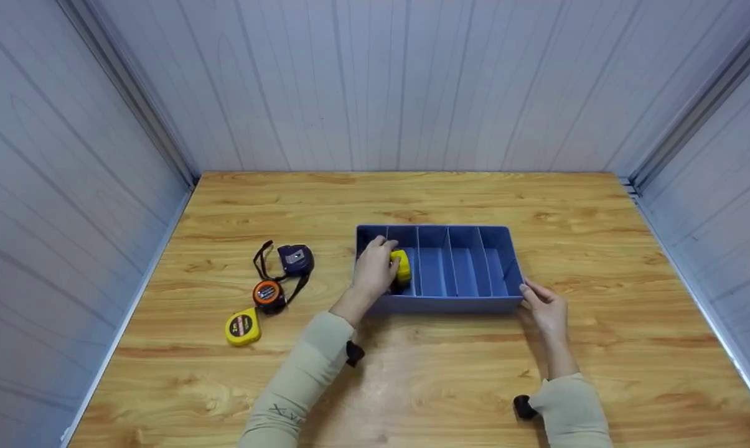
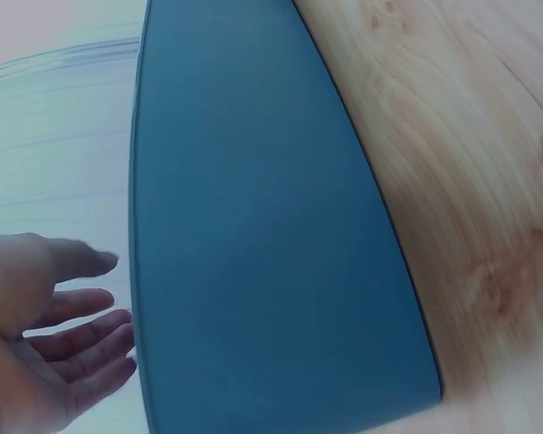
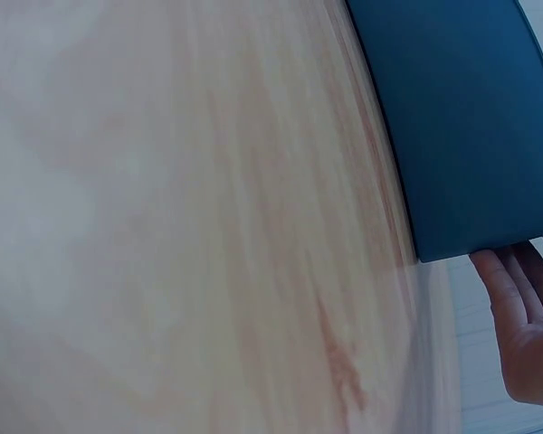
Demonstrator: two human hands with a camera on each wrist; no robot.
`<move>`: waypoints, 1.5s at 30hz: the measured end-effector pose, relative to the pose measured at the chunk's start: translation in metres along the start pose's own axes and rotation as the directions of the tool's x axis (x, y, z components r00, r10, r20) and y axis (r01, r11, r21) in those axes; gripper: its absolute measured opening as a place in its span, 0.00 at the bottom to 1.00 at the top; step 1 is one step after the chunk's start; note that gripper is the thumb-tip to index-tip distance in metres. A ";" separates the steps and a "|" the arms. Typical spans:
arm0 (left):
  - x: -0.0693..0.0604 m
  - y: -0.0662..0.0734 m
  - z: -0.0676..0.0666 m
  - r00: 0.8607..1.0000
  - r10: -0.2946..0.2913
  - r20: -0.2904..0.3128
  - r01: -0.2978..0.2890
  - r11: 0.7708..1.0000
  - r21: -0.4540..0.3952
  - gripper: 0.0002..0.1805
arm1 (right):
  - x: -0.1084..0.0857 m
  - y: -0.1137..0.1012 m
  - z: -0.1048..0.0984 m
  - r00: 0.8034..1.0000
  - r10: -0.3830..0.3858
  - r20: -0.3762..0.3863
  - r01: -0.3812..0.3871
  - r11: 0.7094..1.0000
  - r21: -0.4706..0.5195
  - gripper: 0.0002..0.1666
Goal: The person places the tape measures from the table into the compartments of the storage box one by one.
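Note:
A blue divided tray point(image 1: 449, 305) lies on the table with its compartments in a row. My left hand point(image 1: 375, 267) reaches over its left-end compartments. A yellow tape measure point(image 1: 402, 266) sits beside those fingers in the second compartment from the left, partly covered by the hand. In the left wrist view the fingers of that hand point(image 2: 63, 334) are loosely bent, with nothing visible between them; the tray's front wall point(image 2: 262, 235) stands beside them. At the front right corner, my right hand point(image 1: 546, 308) touches the tray. Its extended fingers point(image 3: 502, 285) rest against the end wall.
Left of the tray lie a dark blue tape measure point(image 1: 296, 260) with a black strap, a black-and-orange tape measure point(image 1: 269, 295) and a yellow tape measure point(image 1: 243, 327). White panel walls point(image 1: 399, 87) enclose the wooden table point(image 1: 449, 379) at the back and both sides.

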State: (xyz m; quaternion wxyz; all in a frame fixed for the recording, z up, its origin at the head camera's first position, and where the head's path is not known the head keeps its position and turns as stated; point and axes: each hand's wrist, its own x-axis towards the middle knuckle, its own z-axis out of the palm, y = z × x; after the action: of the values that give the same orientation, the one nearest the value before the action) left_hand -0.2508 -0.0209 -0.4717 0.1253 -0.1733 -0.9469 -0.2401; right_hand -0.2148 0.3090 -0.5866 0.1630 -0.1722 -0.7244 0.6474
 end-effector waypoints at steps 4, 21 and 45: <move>-0.004 -0.004 -0.005 1.000 -0.001 -0.026 0.001 1.000 -0.019 0.15 | 0.001 0.000 0.002 1.000 0.018 -0.002 -0.018 0.999 0.040 0.14; -0.017 -0.022 -0.026 0.996 -0.027 -0.083 0.026 1.000 -0.017 0.16 | 0.001 -0.001 0.000 1.000 0.024 0.002 -0.024 0.999 0.028 0.16; -0.049 -0.068 -0.045 0.987 -0.155 -0.039 0.156 0.988 0.022 0.19 | -0.007 -0.012 -0.001 0.998 -0.013 0.054 0.006 0.993 0.120 0.11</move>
State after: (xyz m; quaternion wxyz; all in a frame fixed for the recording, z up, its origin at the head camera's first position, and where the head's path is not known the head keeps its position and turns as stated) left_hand -0.2258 -0.1127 -0.4772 0.1258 -0.0929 -0.9580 -0.2403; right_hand -0.2089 0.3057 -0.5751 0.1563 -0.1410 -0.6892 0.6933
